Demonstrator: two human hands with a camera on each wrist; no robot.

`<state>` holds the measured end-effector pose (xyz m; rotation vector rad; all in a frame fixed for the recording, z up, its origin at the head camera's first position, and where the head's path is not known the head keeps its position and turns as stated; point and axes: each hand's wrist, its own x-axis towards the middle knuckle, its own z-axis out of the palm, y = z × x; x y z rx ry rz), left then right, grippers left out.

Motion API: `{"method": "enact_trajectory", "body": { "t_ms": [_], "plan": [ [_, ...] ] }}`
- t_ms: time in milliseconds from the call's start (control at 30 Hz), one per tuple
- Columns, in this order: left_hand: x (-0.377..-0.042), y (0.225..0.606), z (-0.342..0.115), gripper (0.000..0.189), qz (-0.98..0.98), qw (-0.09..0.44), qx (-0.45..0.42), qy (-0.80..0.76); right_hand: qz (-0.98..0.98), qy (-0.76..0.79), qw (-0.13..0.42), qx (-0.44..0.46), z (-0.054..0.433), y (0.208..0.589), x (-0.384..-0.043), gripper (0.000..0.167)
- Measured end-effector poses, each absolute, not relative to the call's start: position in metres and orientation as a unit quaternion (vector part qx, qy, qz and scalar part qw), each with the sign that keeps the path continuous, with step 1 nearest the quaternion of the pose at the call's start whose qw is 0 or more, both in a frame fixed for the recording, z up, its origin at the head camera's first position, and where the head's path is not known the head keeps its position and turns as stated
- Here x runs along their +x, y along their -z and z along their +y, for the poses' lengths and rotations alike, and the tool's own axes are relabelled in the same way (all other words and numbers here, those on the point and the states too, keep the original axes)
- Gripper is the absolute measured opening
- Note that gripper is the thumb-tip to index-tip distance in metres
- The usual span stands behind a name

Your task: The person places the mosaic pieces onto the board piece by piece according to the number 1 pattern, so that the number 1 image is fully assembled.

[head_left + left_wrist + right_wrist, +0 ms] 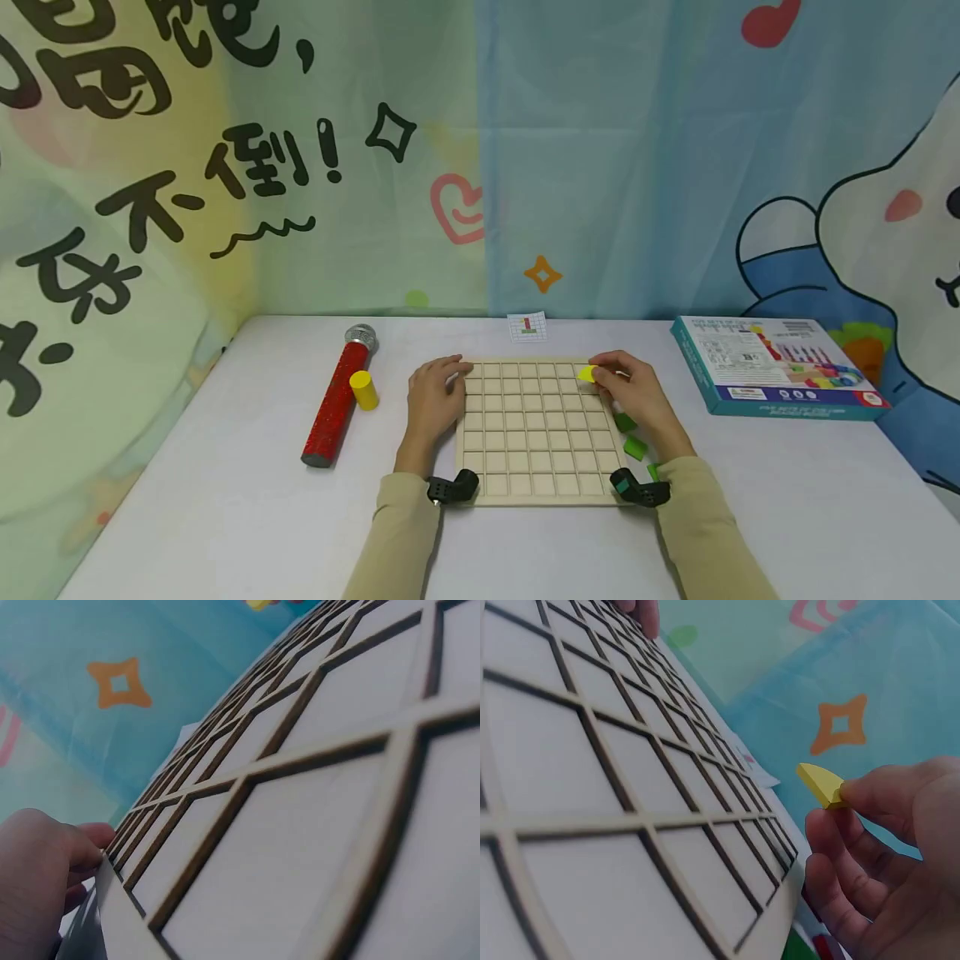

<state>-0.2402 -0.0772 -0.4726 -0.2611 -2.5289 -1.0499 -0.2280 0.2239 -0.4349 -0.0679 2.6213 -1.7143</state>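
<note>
Your right hand (pixel 632 392) pinches the yellow wedge-shaped block (pixel 822 785) between thumb and fingertips, holding it raised over the far right corner of the wooden grid board (pixel 540 502). Your left hand (pixel 437 398) rests at the board's far left edge — whether its fingers grip the rim or just touch it, you cannot tell from here. Expect the block to be light and stiff, probably painted wood or plastic, with little risk of breaking; its smooth-looking faces may slide or twist if you squeeze near the thin tip. Take it across the flat sides at the thick end, as you have it, leaving the point free. The board is likely rigid but light enough to skid on the table (pixel 555 554) — steady it by its outer rim.
</note>
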Motion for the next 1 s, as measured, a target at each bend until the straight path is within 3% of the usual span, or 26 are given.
{"method": "enact_trajectory", "body": {
  "t_ms": [433,1000],
  "plan": [
    [-0.238,0.471,-0.077,0.023,-0.898,0.202,-0.095,0.379,0.836,0.547,0.030,-0.021,0.204,0.435,-0.228,0.028],
    [-0.240,0.472,-0.077,0.024,-0.895,0.206,-0.096,0.383,0.842,0.532,0.021,-0.088,0.184,0.433,-0.229,0.028]
  ]
}}
